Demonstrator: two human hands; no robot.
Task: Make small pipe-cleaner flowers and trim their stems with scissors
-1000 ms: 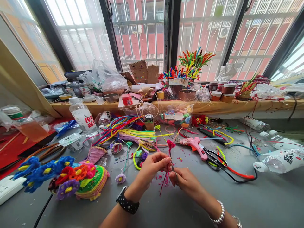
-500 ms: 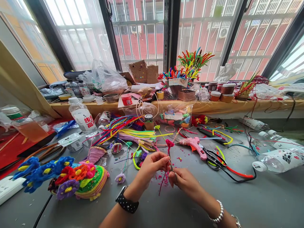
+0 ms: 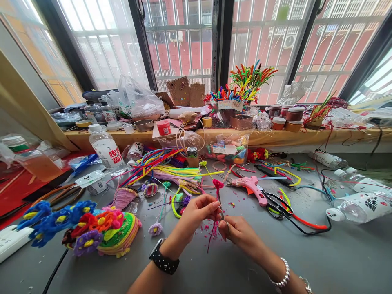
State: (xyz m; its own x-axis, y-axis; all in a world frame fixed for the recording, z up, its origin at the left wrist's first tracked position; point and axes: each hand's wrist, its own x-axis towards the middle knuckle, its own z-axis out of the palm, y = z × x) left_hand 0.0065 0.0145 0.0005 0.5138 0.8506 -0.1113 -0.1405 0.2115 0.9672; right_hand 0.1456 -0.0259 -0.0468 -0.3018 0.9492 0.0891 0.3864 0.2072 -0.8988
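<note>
Pinched in the fingers of my left hand (image 3: 198,213) is a pipe cleaner flower with a small deep-pink head (image 3: 218,184) pointing up. Its thin dark-red stem (image 3: 210,238) hangs below the fingertips, tilted slightly. My right hand (image 3: 240,232), close beside it, is closed on small metal scissors (image 3: 223,213); their blades point up along the stem, just under the flower head. The fingers hide part of the handles. Pink fuzz clippings (image 3: 211,228) lie scattered on the grey table (image 3: 196,273) beneath both hands.
A pink glue gun (image 3: 249,187) and black-handled scissors (image 3: 279,205) lie to the right, near tipped water bottles (image 3: 355,208). Leftward stands a colourful pipe cleaner flower arrangement (image 3: 119,234). Bundled pipe cleaners (image 3: 171,171) lie behind the hands, below a crowded windowsill (image 3: 275,141).
The flower head has shifted slightly left over the second, and its stem's lower end has swung a little. Both hands keep their grips in nearly the same place.
</note>
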